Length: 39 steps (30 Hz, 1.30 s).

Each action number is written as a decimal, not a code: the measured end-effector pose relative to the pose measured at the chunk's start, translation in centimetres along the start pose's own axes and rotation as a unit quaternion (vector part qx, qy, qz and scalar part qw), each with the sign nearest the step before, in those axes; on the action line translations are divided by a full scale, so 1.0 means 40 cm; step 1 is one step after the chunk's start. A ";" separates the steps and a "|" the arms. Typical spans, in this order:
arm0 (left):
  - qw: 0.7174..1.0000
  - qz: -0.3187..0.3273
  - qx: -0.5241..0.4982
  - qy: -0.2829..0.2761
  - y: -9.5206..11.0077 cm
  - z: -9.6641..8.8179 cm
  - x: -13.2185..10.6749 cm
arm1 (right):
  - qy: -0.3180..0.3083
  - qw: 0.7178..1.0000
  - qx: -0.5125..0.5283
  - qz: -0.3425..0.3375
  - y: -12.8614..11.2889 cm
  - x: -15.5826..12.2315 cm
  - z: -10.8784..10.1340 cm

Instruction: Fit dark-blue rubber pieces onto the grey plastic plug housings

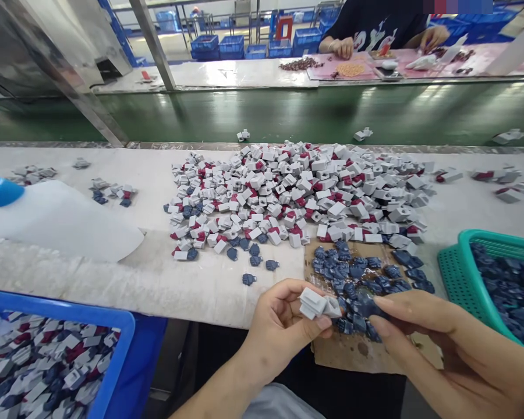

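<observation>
Between the thumb and fingers of my left hand (283,323) is a small light-grey plastic part (315,305) with a blocky body and a rounded end. My right hand (445,337) is closed in a pinch on a small dark-blue plastic part (363,304), slightly blurred, just right of the grey one. Under both hands lies a cardboard sheet (371,354) strewn with dark-blue parts (332,265) that look like little fists. Behind them spreads a large heap of grey and maroon parts (288,192).
A green basket (471,285) of dark-blue parts stands at the right. At lower left is a blue bin (126,331) of mixed parts. Beyond the table runs a green conveyor belt (227,110) carrying a few grey parts. A co-worker's hands (343,48) are across it.
</observation>
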<state>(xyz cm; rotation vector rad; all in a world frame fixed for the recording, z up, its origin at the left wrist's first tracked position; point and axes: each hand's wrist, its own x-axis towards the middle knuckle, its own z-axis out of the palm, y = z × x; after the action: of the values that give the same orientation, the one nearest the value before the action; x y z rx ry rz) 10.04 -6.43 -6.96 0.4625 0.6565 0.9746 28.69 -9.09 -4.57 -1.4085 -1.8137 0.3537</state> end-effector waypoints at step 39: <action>0.983 -0.038 0.178 -0.023 -0.021 -0.030 -0.014 | -0.285 0.939 0.178 0.074 0.015 0.054 0.021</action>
<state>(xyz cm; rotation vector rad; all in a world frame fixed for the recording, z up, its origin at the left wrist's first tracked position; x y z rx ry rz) 9.49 -7.25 -8.16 0.7672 0.8053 0.7733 28.35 -6.73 -4.62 -1.2595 -1.9524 1.2098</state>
